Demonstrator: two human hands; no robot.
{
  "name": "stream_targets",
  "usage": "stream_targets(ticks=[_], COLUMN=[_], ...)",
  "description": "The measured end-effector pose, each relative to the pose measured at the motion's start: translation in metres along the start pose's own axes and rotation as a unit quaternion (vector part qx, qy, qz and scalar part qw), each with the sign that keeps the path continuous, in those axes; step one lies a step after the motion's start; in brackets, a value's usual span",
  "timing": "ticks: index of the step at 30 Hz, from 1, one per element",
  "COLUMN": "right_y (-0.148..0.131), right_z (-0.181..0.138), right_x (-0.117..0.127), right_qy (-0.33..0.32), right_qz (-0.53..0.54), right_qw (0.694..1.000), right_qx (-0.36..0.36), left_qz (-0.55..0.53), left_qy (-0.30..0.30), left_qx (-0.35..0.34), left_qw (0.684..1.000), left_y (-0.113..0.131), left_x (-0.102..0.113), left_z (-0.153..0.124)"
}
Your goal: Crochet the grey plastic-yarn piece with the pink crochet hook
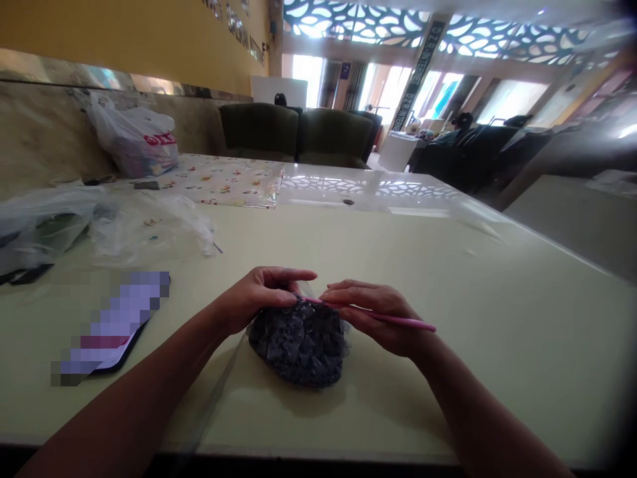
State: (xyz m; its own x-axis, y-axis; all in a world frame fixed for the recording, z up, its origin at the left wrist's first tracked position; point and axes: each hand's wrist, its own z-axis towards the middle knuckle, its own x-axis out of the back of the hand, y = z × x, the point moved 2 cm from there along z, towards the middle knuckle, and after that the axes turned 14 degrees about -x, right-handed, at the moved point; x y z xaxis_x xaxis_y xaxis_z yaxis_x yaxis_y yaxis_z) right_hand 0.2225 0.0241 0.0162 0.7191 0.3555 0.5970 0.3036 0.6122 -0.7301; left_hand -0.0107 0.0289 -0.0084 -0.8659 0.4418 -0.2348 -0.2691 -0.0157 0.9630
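Just above the table, a dark grey-blue crocheted piece with a bumpy, shiny surface hangs from my fingers. My left hand pinches its upper left edge between thumb and fingers, the index finger stretched out to the right. A pink crochet hook lies in my right hand, gripped between thumb and fingers, its handle end sticking out past the wrist. The hook's tip meets the top edge of the piece near my left thumb. A thin translucent strand runs from the left hand down toward the table's front edge.
A phone with a blurred screen lies on the pale table at left. Beyond it are crumpled clear plastic bags and a full white carrier bag. A patterned cloth covers the far left. Dark chairs stand behind.
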Motion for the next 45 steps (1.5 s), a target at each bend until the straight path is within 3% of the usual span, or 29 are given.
stream_targets(ticks=[7,12,14,18,21,32,36,39,45], right_y=[-0.002,-0.001,0.0,0.005,0.008,0.002,-0.001,-0.004,-0.001], right_z=[0.001,-0.005,-0.006,-0.003,0.0,0.002,0.001,0.0,0.002], right_x=[0.0,-0.005,-0.007,-0.009,-0.007,-0.017,-0.02,-0.019,-0.015], right_qy=[-0.015,0.091,0.106,0.023,0.014,0.053,0.097,0.093,0.066], right_qz=[-0.047,-0.112,-0.114,-0.092,-0.086,-0.123,-0.1,-0.077,-0.078], right_qw=[0.998,0.988,0.986,0.994,0.995,0.99,0.987,0.989,0.992], right_qx=[0.023,0.057,0.06,0.062,0.045,0.055,0.083,0.081,0.08], left_qz=[0.024,0.031,0.019,0.007,0.015,0.239,0.133,0.055,0.111], left_qy=[0.036,0.025,0.011,0.002,0.012,0.043,0.063,0.055,0.068], left_qx=[-0.024,-0.049,-0.043,-0.03,-0.043,-0.107,-0.064,-0.026,-0.056], left_qw=[0.999,0.998,0.999,1.0,0.999,0.964,0.987,0.997,0.99], left_y=[0.007,0.004,0.0,-0.006,-0.006,0.009,0.007,0.003,0.004], left_x=[-0.007,-0.005,-0.005,-0.003,0.0,-0.01,-0.005,-0.001,-0.002], left_z=[-0.003,-0.001,0.001,0.005,0.006,-0.002,-0.001,0.0,-0.001])
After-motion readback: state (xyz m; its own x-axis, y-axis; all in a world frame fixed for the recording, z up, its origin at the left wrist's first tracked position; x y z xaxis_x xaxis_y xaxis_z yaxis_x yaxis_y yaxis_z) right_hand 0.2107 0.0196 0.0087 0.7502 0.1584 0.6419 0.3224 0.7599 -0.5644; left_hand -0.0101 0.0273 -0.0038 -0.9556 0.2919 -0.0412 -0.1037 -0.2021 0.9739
